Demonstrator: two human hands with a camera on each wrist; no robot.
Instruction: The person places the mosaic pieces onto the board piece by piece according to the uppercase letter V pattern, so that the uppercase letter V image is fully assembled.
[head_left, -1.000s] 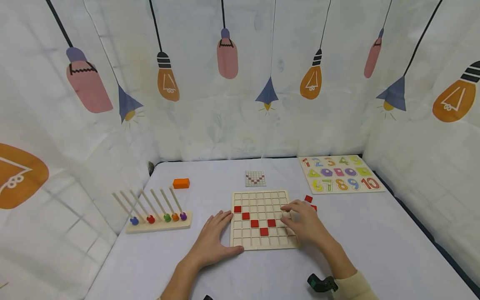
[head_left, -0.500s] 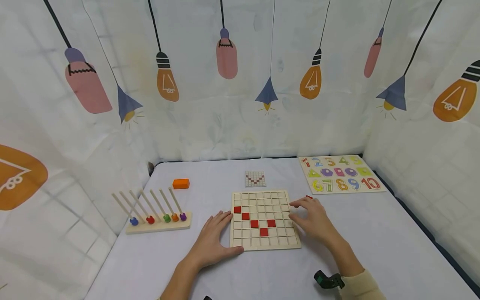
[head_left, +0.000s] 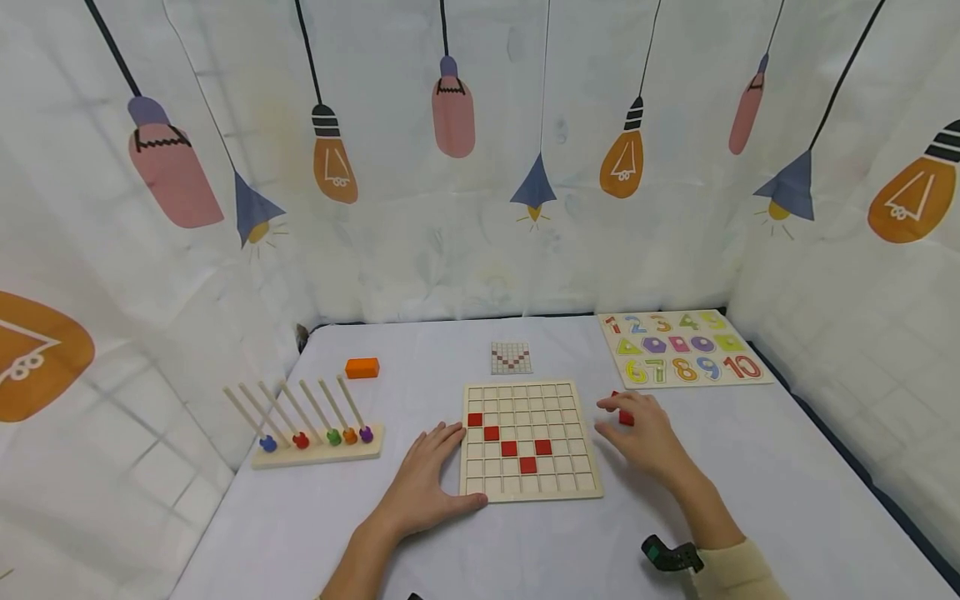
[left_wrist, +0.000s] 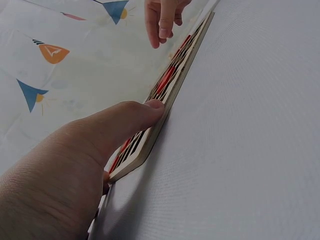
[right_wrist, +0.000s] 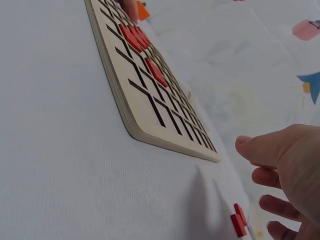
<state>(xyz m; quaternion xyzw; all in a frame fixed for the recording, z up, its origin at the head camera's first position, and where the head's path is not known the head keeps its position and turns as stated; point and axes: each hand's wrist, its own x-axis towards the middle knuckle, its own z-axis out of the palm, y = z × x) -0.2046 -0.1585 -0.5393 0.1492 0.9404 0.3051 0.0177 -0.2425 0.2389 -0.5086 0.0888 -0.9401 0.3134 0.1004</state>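
Note:
A wooden grid board [head_left: 588, 485] lies flat on the table, with several red square tiles [head_left: 509, 448] set in its cells in a V-like slant. My left hand [head_left: 427, 475] rests at the board's left side, its thumb on the near edge and its fingers spread along the left edge. To the right of the board hovers my right hand [head_left: 641, 433], fingers loosely bent and nothing between them. Loose red tiles [head_left: 626, 417] lie on the cloth by that hand, partly hidden behind it; the right wrist view shows two red tiles [right_wrist: 238, 225] below the fingers.
Behind the board lies a small pattern card [head_left: 512, 357]. A number puzzle board [head_left: 682, 350] sits at the back right. At left stand a peg stand with coloured beads [head_left: 318, 450] and an orange block [head_left: 362, 367]. White cloth [head_left: 525, 550] covers the table.
My right hand has moved from over the board's right side out to the right, towards the loose red tiles. The left hand and the tiles on the board have stayed put.

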